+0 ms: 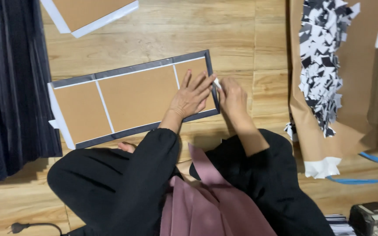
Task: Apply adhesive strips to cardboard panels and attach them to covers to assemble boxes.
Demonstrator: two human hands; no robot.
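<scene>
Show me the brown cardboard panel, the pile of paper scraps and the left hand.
cardboard panel (pixel 132 98), head view, bare brown middle section.
paper scraps (pixel 322 61), head view, centre of the pile.
left hand (pixel 192 96), head view, back of the hand.

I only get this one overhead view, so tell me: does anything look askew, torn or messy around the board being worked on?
A heap of black and white paper scraps litters the brown paper sheet at right. The cardboard panel lies slanted on the floor, and white backing sticks out past its left end.

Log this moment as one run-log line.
left hand: flat on brown board | right hand: pinching white strip at board's right edge | paper scraps: heaped at right | floor: wood
</scene>
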